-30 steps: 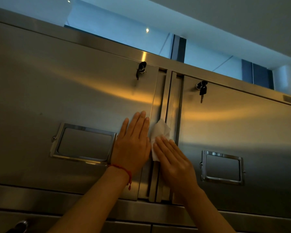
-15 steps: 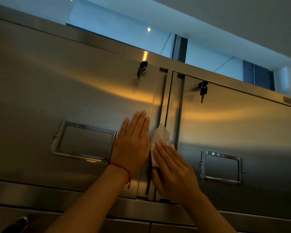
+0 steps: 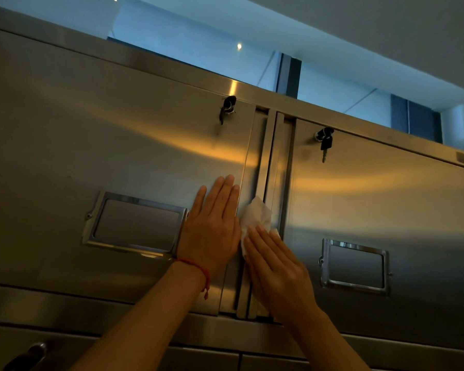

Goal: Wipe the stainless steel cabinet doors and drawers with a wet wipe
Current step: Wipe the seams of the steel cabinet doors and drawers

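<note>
Two stainless steel upper cabinet doors fill the view, the left door [image 3: 105, 156] and the right door [image 3: 386, 204], split by a vertical steel strip [image 3: 268, 162]. My left hand [image 3: 212, 231] lies flat, fingers together, on the left door's right edge, a red string on its wrist. My right hand [image 3: 276, 266] presses a white wet wipe [image 3: 255, 215] flat against the strip between the doors. The wipe sticks out above my fingertips; its lower part is hidden under my palm.
Each door has a framed label holder, one on the left [image 3: 137, 223] and one on the right [image 3: 355, 266], and a lock with keys hanging, at the left door [image 3: 227, 108] and the right door [image 3: 324, 141]. A dark handle [image 3: 27, 356] shows at the bottom left. Above is a window.
My right hand with the wipe slid down the centre strip, then came back up a little. My left hand stayed flat in the same spot.
</note>
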{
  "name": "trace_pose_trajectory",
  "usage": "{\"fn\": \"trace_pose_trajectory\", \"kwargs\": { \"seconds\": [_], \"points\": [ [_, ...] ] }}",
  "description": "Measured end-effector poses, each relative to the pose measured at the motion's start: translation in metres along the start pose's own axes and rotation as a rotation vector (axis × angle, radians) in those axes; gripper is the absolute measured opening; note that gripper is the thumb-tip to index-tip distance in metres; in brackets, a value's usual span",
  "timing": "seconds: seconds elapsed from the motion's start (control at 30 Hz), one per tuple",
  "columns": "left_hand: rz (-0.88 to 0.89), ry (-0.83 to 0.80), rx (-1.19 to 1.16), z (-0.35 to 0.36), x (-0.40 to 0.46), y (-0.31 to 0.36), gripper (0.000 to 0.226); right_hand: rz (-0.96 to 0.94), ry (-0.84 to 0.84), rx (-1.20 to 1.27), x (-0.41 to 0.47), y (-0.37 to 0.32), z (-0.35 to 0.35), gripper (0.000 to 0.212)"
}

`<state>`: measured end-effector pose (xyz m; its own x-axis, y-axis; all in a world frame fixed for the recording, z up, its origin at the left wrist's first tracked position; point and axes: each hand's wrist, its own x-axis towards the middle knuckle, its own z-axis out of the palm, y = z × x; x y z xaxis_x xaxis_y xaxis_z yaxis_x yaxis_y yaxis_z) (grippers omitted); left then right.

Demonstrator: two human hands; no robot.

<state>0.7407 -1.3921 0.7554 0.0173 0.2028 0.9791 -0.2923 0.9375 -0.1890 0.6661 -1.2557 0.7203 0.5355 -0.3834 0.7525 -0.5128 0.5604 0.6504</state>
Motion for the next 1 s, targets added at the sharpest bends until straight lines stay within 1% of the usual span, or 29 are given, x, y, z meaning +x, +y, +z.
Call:
{"fn": "trace_pose_trajectory", "kwargs": {
  "seconds": [0.13, 0.33, 0.6, 0.77, 0.87, 1.0],
  "points": [
    [0.001, 0.006, 0.002, 0.0, 0.0, 0.0, 0.05, -0.035, -0.006, -0.024, 0.006, 0.007, -0.002, 0.033],
    [-0.009, 0.005, -0.02, 0.0, 0.0, 0.001, 0.05, 0.018, 0.0, 0.012, 0.0, 0.0, 0.0, 0.033],
    [-0.001, 0.009, -0.014, 0.001, -0.001, 0.001, 0.051, 0.045, 0.025, 0.018, 0.007, 0.004, 0.001, 0.032],
    [-0.01, 0.004, -0.034, 0.0, 0.0, 0.001, 0.051, 0.053, 0.034, 0.036, -0.004, -0.004, 0.001, 0.032],
    [-0.005, -0.001, -0.019, 0.0, 0.0, 0.001, 0.051, 0.042, 0.024, 0.022, 0.004, 0.002, 0.0, 0.032],
    [-0.004, -0.002, -0.028, 0.0, 0.0, 0.0, 0.051, 0.08, 0.028, 0.024, 0.01, 0.002, 0.002, 0.034]
  ]
}}
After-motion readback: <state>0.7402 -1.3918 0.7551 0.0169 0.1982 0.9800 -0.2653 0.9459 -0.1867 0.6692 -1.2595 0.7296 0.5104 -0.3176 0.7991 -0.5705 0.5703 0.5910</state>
